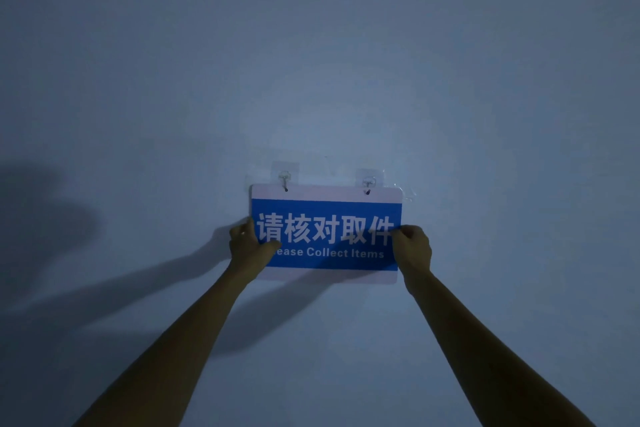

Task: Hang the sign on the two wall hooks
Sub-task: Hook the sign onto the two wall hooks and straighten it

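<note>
A blue and white sign [325, 208] with white Chinese characters and the words "Collect Items" lies flat against the wall. Its two top holes sit at the left hook [284, 178] and the right hook [369, 183], both clear adhesive hooks with metal prongs. My left hand [248, 246] grips the sign's left edge, thumb over the front. My right hand [412, 248] grips the right edge in the same way. The sign's lower corners are partly hidden behind my hands.
The plain pale wall [311, 62] fills the whole view in dim light. Dark shadows of my arms [104, 288] fall across it to the lower left.
</note>
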The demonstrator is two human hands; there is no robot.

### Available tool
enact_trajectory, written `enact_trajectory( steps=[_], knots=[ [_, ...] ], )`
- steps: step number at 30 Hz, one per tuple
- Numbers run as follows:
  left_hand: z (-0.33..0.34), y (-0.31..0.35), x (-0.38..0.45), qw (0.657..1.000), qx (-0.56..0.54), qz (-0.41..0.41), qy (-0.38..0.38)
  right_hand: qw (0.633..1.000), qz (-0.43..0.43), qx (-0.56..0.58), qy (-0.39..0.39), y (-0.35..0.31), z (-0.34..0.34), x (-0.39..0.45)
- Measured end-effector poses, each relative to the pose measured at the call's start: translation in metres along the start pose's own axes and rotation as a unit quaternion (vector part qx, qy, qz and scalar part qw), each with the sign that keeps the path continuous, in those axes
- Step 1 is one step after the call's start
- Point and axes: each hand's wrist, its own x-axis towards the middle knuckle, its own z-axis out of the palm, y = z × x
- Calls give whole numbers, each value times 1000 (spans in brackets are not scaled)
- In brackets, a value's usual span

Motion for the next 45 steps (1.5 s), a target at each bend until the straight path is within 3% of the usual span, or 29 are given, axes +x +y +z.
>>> enact_trajectory(
  steps=[6,11,19,33,45],
  knots=[
    [-1,-2,-5,1000,8,6,-17,1000,1,-15,6,9,1,1],
    [0,-53,45,998,-9,-29,-47,1000,21,-6,-2,10,1,-4],
    [-10,-40,35,998,-25,-24,-52,999,34,-22,-14,3,-4,-1],
    [-26,15,20,997,63,-17,-34,997,29,-58,-30,-16,-16,-2],
    [-37,2,18,991,117,-26,-53,994,32,-82,-59,-21,-16,-16]
  ],
)
